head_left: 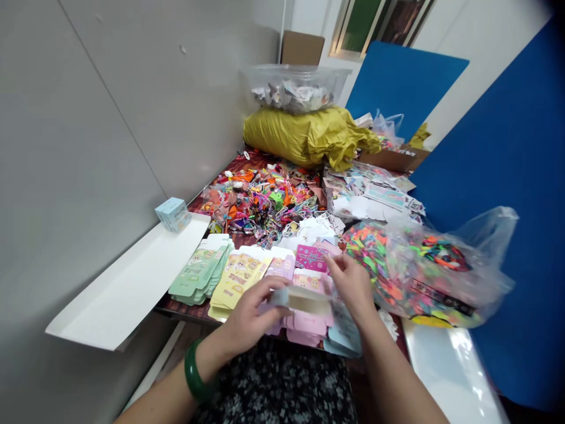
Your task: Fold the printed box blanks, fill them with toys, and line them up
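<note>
My left hand (253, 309) grips a small pale cardboard box (309, 301), its open side facing me; the box is blurred. Fingers and thumb of my right hand (353, 285) are pinched at the right edge of a magenta card (310, 258) with a light blue pattern. Below and around both hands lie stacks of flat printed cartons: green (200, 271), yellow (238, 277), purple (281, 265), pink (306, 327) and light blue (343, 333). Behind the card is a heap of white paper pieces (313, 228).
Colourful small items (265, 197) are heaped at the back left. A clear bag of bright pieces (424, 277) lies right. Behind sit a yellow sack (304, 135) and a clear plastic tub (295, 88). A blue box (173, 215) stands on a white tray (132, 282) by the wall.
</note>
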The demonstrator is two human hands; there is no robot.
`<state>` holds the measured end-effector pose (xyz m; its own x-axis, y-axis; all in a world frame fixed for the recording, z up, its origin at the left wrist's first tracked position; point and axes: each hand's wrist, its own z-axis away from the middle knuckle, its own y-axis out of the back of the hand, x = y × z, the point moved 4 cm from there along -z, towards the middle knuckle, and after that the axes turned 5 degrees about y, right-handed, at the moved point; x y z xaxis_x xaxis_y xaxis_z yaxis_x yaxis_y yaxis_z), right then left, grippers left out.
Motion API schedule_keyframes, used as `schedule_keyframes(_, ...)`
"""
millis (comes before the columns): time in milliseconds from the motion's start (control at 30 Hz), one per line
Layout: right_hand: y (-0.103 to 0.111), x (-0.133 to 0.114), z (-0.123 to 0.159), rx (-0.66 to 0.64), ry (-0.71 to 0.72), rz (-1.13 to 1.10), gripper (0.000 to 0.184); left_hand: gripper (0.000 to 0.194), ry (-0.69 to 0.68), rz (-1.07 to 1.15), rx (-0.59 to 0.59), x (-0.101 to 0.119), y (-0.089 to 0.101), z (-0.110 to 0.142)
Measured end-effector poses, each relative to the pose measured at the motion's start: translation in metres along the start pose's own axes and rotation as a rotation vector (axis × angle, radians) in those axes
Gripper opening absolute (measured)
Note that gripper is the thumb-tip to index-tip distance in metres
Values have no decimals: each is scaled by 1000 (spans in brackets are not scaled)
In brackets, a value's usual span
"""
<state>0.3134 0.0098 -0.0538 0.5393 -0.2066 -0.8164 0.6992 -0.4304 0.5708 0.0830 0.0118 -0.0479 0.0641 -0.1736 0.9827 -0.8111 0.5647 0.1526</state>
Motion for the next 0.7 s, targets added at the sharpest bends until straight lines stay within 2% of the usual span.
schedule_keyframes(67,0,14,-21,63,-52,47,28,20,80,153,70,-5,5,-1)
schedule_keyframes(167,-11,31,-40,11,-91,-33,24,22,154,294,81,-9,9,-1)
schedule_keyframes(233,-16,33,-46,-13,-95,-114,24,29,216,349,69,-11,11,-1)
schedule_keyframes(300,-11,27,-47,-11,-78,-200,28,37,274,369,57,-13,14,-1)
schedule_keyframes(433,24,-4,-39,19,-21,-331,35,43,326,341,58,-18,17,-1)
schedule_keyframes(533,50,-39,-22,-34,111,-425,27,42,341,321,47,-23,12,-2)
schedule_keyframes(600,58,-63,-9,-101,253,-342,20,44,336,329,13,-25,4,-2)
schedule_keyframes(700,55,-88,8,-249,448,-33,17,47,317,327,-16,-25,-5,-3)
